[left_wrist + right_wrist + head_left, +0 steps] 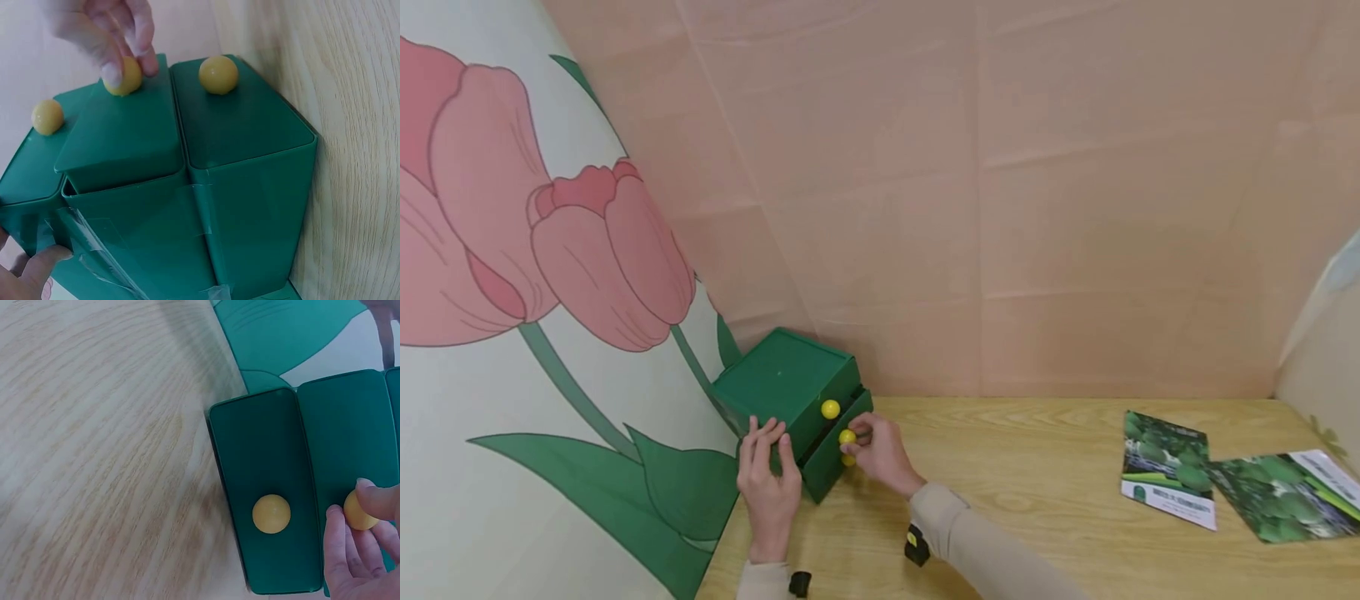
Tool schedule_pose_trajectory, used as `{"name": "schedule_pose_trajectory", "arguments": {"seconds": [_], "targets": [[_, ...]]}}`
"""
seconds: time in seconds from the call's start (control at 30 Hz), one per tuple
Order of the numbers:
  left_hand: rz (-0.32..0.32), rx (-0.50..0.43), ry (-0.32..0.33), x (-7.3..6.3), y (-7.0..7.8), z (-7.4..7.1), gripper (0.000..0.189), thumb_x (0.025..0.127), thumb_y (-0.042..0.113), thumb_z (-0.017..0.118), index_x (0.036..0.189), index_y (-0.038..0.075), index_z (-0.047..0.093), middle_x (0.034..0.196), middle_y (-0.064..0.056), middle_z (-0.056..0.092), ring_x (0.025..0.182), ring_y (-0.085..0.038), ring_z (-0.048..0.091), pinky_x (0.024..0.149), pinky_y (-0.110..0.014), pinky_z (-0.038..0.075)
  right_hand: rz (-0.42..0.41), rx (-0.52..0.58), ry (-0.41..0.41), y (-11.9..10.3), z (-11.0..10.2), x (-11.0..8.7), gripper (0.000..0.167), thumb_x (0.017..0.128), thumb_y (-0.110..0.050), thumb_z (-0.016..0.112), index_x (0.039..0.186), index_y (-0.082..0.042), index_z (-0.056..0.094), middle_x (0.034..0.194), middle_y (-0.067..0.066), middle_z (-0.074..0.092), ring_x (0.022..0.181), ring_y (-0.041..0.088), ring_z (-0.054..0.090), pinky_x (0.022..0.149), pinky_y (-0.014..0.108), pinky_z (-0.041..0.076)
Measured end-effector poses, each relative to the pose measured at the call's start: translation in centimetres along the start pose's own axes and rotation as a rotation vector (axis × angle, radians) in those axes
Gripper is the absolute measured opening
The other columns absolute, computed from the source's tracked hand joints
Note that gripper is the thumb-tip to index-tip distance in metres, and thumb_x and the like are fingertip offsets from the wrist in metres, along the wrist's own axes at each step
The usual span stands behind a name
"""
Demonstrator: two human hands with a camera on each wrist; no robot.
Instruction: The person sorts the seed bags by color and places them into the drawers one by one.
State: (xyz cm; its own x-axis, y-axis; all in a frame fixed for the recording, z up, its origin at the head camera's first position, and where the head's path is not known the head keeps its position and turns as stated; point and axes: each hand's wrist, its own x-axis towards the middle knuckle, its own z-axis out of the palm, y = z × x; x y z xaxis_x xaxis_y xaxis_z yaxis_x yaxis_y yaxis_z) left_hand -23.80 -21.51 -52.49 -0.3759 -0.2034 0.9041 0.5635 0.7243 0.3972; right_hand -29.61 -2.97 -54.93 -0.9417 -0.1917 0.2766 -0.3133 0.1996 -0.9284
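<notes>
A small green cabinet (782, 375) with stacked drawers stands against the tulip-printed wall. Its middle drawer (128, 140) juts out a little past its neighbours, leaving a dark gap at the drawer's top edge. My right hand (883, 454) pinches the round yellow knob (358, 511) of that drawer between thumb and fingers. With fingers extended, my left hand (769, 483) rests against the cabinet's near side, by the top edge. The upper drawer's yellow knob (830, 409) and the lower drawer's yellow knob (271, 514) are untouched.
Two green-printed leaflets (1168, 471) (1292, 496) lie at the right of the wood-grain table (1022, 483). A pinkish cloth backdrop (1000, 208) closes off the back, and the tulip-printed wall (625, 400) bounds the left side.
</notes>
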Motion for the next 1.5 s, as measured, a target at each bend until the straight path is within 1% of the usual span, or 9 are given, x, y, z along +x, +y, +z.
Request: {"name": "schedule_pose_trajectory", "arguments": {"seconds": [0.27,0.5,0.6,0.7,0.87,0.93,1.1,1.27,1.5], "targets": [[0.002,0.007,0.000,0.2,0.0,0.0,0.025,0.090,-0.012,0.076,0.111,0.001,0.078,0.118,-0.020,0.072,0.131,-0.049,0.062,0.124,-0.042,0.044,-0.032,-0.026,0.015,0.2,0.4,0.5,0.017,0.087,0.001,0.086,0.099,0.001,0.074,0.099,0.014,0.075,0.080,0.017,0.073,0.067,0.021,0.064],[0.002,0.007,-0.002,0.1,0.1,0.0,0.025,0.089,-0.012,0.076,0.111,0.000,0.078,0.118,-0.021,0.072,0.131,-0.050,0.062,0.126,-0.030,0.040,-0.030,-0.021,0.013,0.3,0.7,0.6,0.016,0.087,0.002,0.086,0.099,0.000,0.075,0.099,0.014,0.076,0.082,0.018,0.073,0.067,0.021,0.064],[-0.002,0.008,0.002,0.1,0.1,-0.1,0.025,0.089,-0.012,0.076,0.111,0.000,0.078,0.118,-0.020,0.072,0.131,-0.050,0.062,0.126,-0.028,0.039,-0.019,-0.029,0.008,0.3,0.8,0.7,0.016,0.087,0.001,0.086,0.100,0.000,0.076,0.100,0.013,0.076,0.083,0.018,0.073,0.068,0.022,0.064],[-0.005,0.011,0.006,0.1,0.1,-0.1,0.025,0.089,-0.012,0.076,0.111,0.000,0.078,0.118,-0.020,0.073,0.131,-0.051,0.062,0.126,-0.029,0.040,-0.016,-0.028,-0.002,0.2,0.9,0.8,0.016,0.087,0.002,0.085,0.101,0.001,0.076,0.101,0.014,0.076,0.084,0.019,0.073,0.068,0.022,0.064],[0.005,0.012,0.003,0.1,0.0,-0.1,0.025,0.089,-0.012,0.076,0.111,0.000,0.078,0.117,-0.020,0.072,0.131,-0.048,0.063,0.124,-0.040,0.044,-0.005,-0.013,0.001,0.1,1.0,0.9,0.017,0.087,0.004,0.084,0.102,0.003,0.076,0.103,0.016,0.076,0.084,0.020,0.074,0.068,0.022,0.065],[0.009,0.011,0.001,0.1,0.0,-0.1,0.025,0.090,-0.012,0.076,0.111,0.000,0.078,0.117,-0.020,0.072,0.130,-0.048,0.063,0.123,-0.042,0.044,-0.003,-0.014,0.006,0.1,1.0,0.9,0.017,0.087,0.004,0.085,0.102,0.003,0.077,0.103,0.015,0.076,0.085,0.020,0.074,0.068,0.022,0.065],[0.017,0.017,-0.008,0.1,-0.2,0.1,0.022,0.092,-0.011,0.075,0.111,0.000,0.077,0.117,-0.020,0.071,0.128,-0.048,0.064,0.125,-0.040,0.043,-0.008,-0.019,0.024,0.1,1.1,1.0,0.017,0.087,0.003,0.086,0.101,0.002,0.077,0.103,0.015,0.076,0.083,0.017,0.073,0.067,0.022,0.064],[0.018,0.025,-0.011,0.1,-0.4,0.1,0.020,0.094,-0.008,0.073,0.111,0.000,0.077,0.117,-0.020,0.071,0.128,-0.048,0.064,0.127,-0.037,0.041,-0.005,-0.008,0.024,-0.1,1.2,1.0,0.017,0.087,0.002,0.086,0.102,0.003,0.077,0.103,0.016,0.076,0.082,0.017,0.073,0.066,0.022,0.064],[0.007,0.034,-0.023,-0.1,-0.6,-0.1,0.019,0.095,-0.007,0.073,0.112,0.000,0.077,0.119,-0.019,0.071,0.130,-0.049,0.062,0.127,-0.035,0.040,0.049,0.035,0.018,-0.2,1.3,1.0,0.020,0.088,0.001,0.085,0.107,0.002,0.078,0.109,0.017,0.076,0.082,0.018,0.075,0.065,0.022,0.065]]}}
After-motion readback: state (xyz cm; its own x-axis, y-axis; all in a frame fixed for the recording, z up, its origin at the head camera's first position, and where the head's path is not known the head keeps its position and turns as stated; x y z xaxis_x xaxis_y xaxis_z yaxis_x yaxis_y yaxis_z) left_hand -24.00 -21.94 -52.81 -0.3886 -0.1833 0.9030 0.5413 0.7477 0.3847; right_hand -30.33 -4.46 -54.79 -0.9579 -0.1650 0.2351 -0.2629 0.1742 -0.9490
